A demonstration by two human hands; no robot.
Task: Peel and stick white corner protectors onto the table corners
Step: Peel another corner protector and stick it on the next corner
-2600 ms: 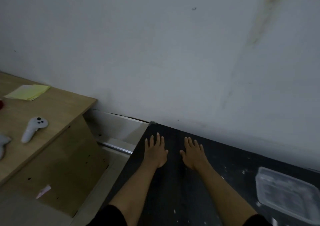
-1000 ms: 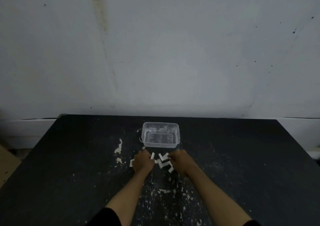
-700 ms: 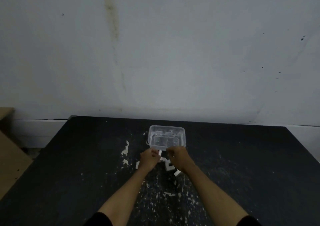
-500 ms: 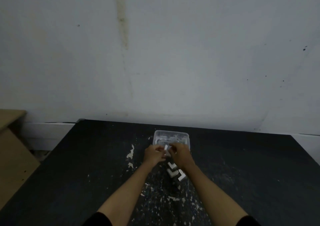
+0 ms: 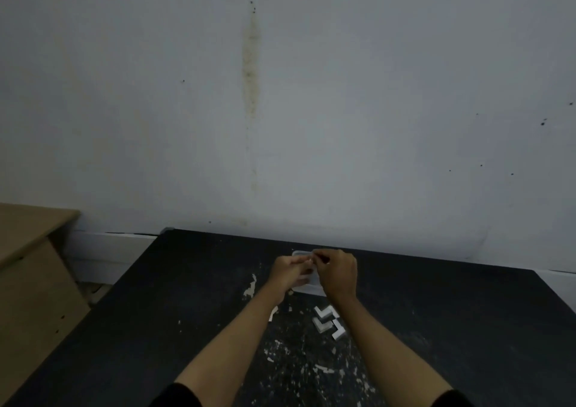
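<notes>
Both hands meet above the black table [image 5: 162,328], pinching one small white corner protector [image 5: 310,260] between their fingertips. My left hand [image 5: 288,271] holds it from the left, and my right hand [image 5: 338,271] pinches its upper edge from the right. Most of the piece is hidden by my fingers. Three more white L-shaped corner protectors [image 5: 328,322] lie on the table just below my right wrist. The table's far left corner [image 5: 168,229] carries a small pale protector against the wall.
A clear plastic container [image 5: 307,286] sits under my hands, mostly covered by them. White paper scraps [image 5: 249,288] litter the table around my forearms. A wooden desk [image 5: 28,229] stands to the left, across a gap. The wall runs right behind the table.
My hands lifted a white protector off the table and raised it over the container. The view shifted right, away from the far left corner, then drifted back left and upward.
</notes>
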